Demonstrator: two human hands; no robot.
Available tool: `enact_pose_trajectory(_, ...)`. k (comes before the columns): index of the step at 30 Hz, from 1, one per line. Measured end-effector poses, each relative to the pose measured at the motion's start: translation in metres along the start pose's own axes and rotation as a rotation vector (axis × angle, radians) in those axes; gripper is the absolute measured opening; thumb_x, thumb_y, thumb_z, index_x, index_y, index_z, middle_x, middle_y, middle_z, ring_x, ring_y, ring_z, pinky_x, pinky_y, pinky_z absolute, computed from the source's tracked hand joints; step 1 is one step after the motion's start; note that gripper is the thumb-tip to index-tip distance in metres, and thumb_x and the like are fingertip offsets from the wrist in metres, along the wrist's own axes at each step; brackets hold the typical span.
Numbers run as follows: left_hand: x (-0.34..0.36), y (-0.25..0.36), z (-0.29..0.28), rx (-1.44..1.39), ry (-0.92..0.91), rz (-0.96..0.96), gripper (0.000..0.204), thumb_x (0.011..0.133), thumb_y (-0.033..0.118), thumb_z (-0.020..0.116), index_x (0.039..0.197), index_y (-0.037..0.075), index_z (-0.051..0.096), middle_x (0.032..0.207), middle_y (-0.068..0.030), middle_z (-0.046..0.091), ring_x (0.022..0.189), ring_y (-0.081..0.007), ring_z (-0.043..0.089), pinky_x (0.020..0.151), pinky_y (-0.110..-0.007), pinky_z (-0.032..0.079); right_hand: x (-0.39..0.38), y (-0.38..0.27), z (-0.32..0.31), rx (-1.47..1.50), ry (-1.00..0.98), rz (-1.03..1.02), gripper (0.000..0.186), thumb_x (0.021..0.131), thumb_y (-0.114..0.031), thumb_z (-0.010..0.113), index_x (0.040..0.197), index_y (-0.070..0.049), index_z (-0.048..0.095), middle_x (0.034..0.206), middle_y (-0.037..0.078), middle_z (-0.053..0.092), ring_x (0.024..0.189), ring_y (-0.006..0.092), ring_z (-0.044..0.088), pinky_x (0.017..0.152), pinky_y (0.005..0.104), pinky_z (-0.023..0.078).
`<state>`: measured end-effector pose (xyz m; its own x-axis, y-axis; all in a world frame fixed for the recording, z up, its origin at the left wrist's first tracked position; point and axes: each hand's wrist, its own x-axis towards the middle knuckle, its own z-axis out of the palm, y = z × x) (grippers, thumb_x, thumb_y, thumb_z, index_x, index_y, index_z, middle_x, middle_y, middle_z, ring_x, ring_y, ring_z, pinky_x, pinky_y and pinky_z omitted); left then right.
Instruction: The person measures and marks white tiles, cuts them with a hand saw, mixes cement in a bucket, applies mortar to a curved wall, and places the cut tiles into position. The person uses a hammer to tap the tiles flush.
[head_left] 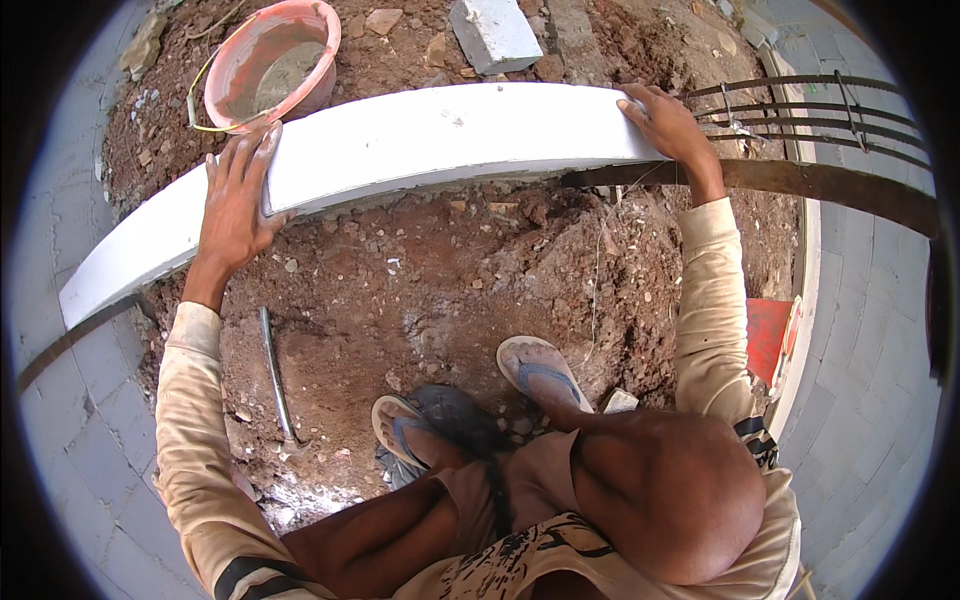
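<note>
A long white block [450, 125], smooth like aerated concrete, lies across the far side of the dirt. It adjoins another white block [140, 245], which runs on to the left; the seam is partly covered by my hand. My left hand [240, 190] presses on the longer block's left end, fingers stretched over the top and thumb at the near side. At its right end my right hand [672, 125] grips the edge, fingers over the top. A grey mortar-like layer shows beneath the near edge.
Beyond the blocks are a red bucket [325, 95] with grey mix and a smaller white block [495, 35]. Tied steel bars [820, 120] and a dark beam [830, 183] extend right. A metal rod-like tool [275, 375] and a red container [768, 335] lie nearer.
</note>
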<state>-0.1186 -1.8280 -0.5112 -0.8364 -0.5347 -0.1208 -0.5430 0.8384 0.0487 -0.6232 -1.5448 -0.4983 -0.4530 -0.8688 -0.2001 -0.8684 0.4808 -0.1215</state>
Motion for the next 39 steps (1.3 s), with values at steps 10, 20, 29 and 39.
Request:
enact_pose_trajectory(10, -0.007, 0.000, 0.002, -0.068, 0.080, 0.003, 0.131, 0.061, 0.033, 0.097, 0.166, 0.018, 0.021, 0.167, -0.0125, 0.026, 0.153, -0.0388, 0.027, 0.128, -0.060, 0.024, -0.047, -0.068, -0.004, 0.140, 0.301, -0.110, 0.054, 0.100, -0.036, 0.066, 0.147, -0.010, 0.055, 0.150, 0.024, 0.051, 0.141, 0.0424, 0.048, 0.115, 0.0525, 0.042)
enact_pose_trajectory(20, -0.019, -0.019, 0.002, 0.000, 0.012, -0.060, 0.125, 0.064, 0.045, 0.095, 0.165, 0.032, 0.023, 0.172, -0.0005, 0.020, 0.157, -0.0345, 0.021, 0.129, -0.061, 0.023, -0.069, -0.183, 0.025, 0.172, 0.226, -0.382, 0.083, 0.082, -0.025, 0.087, 0.155, -0.022, 0.047, 0.160, 0.013, 0.041, 0.151, 0.0383, 0.034, 0.126, 0.0527, 0.034)
enact_pose_trajectory(29, -0.016, -0.019, 0.013, 0.005, 0.033, -0.067, 0.116, 0.071, 0.042, 0.092, 0.165, 0.033, 0.024, 0.171, -0.0018, 0.024, 0.157, -0.0369, 0.022, 0.127, -0.066, 0.024, -0.039, -0.223, 0.075, -0.007, 0.320, -0.450, 0.085, 0.084, -0.012, 0.081, 0.157, -0.037, 0.044, 0.158, 0.010, 0.043, 0.148, 0.0392, 0.037, 0.123, 0.0604, 0.032)
enact_pose_trajectory(39, -0.015, -0.012, 0.024, -0.034, 0.159, -0.025, 0.107, 0.073, 0.060, 0.086, 0.162, 0.044, 0.028, 0.169, -0.0096, 0.026, 0.156, -0.0398, 0.023, 0.124, -0.074, 0.020, -0.039, -0.221, 0.078, 0.020, 0.345, -0.441, 0.087, 0.080, -0.008, 0.084, 0.154, -0.038, 0.049, 0.160, 0.006, 0.043, 0.149, 0.0358, 0.038, 0.125, 0.0587, 0.033)
